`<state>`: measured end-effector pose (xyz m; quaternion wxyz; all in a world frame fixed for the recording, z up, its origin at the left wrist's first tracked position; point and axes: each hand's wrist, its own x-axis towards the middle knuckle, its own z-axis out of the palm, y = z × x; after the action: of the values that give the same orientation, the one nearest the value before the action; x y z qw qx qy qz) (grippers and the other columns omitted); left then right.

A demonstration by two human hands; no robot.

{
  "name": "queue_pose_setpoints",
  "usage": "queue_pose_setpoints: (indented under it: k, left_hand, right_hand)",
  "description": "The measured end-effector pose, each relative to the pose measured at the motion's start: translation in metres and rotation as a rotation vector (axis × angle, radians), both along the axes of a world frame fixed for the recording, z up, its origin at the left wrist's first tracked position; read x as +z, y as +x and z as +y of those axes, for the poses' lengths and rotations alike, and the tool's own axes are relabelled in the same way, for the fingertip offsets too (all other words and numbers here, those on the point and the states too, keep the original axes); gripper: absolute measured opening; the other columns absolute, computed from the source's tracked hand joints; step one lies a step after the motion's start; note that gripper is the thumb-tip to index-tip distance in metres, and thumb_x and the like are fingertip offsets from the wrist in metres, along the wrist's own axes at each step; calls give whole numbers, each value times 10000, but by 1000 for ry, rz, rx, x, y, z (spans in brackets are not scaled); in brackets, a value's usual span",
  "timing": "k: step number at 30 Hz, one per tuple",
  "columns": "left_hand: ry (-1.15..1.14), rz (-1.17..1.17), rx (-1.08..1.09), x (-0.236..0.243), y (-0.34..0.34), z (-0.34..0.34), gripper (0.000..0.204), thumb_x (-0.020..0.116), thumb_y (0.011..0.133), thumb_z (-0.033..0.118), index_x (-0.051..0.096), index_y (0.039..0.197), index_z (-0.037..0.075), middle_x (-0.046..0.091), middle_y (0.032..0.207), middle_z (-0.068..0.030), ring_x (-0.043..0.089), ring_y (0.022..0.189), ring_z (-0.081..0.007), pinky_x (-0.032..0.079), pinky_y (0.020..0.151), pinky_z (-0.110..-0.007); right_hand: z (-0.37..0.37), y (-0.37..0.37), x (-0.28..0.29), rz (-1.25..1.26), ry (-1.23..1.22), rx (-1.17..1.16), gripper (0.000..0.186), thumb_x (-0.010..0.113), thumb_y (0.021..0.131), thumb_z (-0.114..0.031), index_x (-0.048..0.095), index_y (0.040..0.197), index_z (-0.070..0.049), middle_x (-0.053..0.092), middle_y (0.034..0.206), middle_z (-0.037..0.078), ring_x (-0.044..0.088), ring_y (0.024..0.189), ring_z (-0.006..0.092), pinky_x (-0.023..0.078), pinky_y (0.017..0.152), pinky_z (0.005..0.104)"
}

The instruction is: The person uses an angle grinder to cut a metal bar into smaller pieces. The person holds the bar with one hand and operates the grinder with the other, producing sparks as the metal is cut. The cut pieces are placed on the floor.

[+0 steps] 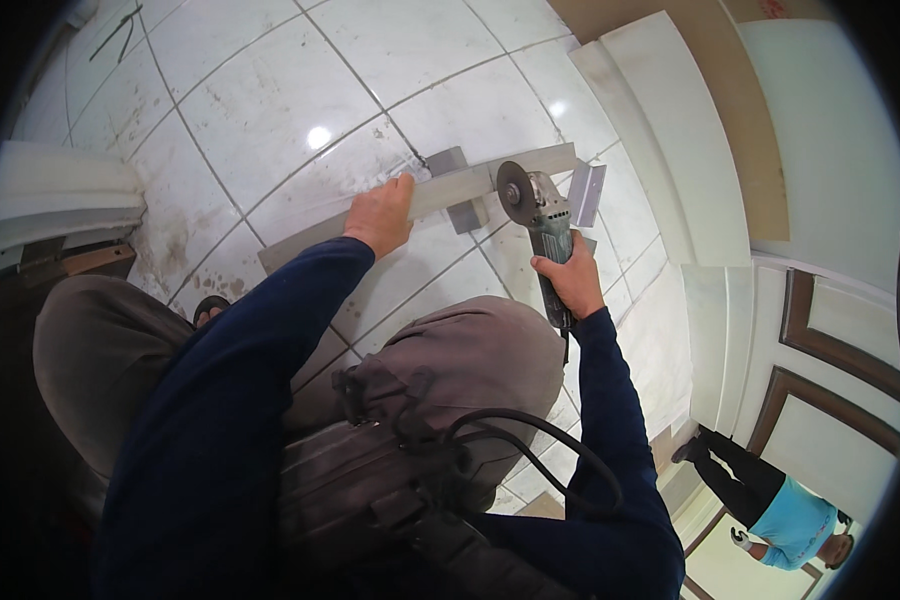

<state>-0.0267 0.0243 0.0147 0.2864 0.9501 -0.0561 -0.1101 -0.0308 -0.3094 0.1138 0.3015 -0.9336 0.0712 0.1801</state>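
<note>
My right hand (574, 276) is wrapped round the body of an angle grinder (550, 240), its dark cutting disc (515, 192) facing left. The disc stands at the near edge of a long grey strip (440, 193), close to a thin line across it; whether they touch I cannot tell. My left hand (381, 216) grips that strip left of the disc, the fingers curled over its far edge. Under the strip lies a grey block (466, 215), showing on both sides. A short angled grey offcut (587, 192) rests by the strip's right end.
White floor tiles (260, 95) with dirt smudges spread around. Long pale panels (670, 130) and a brown board (740, 110) lie along the right. A black cable (570, 470) loops by my right arm. At lower right stands another person (785, 510) in a light blue shirt, near brown-trimmed panels.
</note>
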Motion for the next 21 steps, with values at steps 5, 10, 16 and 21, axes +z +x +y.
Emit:
queue_pose_setpoints:
  k: [5,10,16,21]
  left_hand:
    - [34,14,22,-1,-1,0,450,802,850,174,497,1160,57,689,1109,-178,718,1031,-391,578,849,-503]
    - [21,14,17,-1,0,1,460,810,846,183,498,1160,60,688,1117,-175,717,1034,-389,579,845,-500]
    - [16,-20,23,-2,-1,1,467,811,841,193,502,1167,63,695,1093,-165,722,1029,-380,582,834,-499]
    - [24,8,11,-6,1,3,473,807,843,208,505,1178,66,701,1096,-160,730,1012,-377,583,830,-496]
  right_hand:
    - [4,7,-6,14,-12,29,827,848,774,-355,511,1385,87,716,1155,288,729,1047,388,555,940,419]
    - [4,12,-6,7,-43,46,786,848,776,-357,528,1352,72,723,1150,277,728,1044,403,554,938,435]
    - [11,18,-1,10,-121,65,728,845,775,-357,547,1303,47,732,1112,291,729,1032,435,566,902,460]
    - [11,24,-8,0,-136,73,788,841,762,-406,541,1331,49,730,1110,307,725,1027,453,569,896,468]
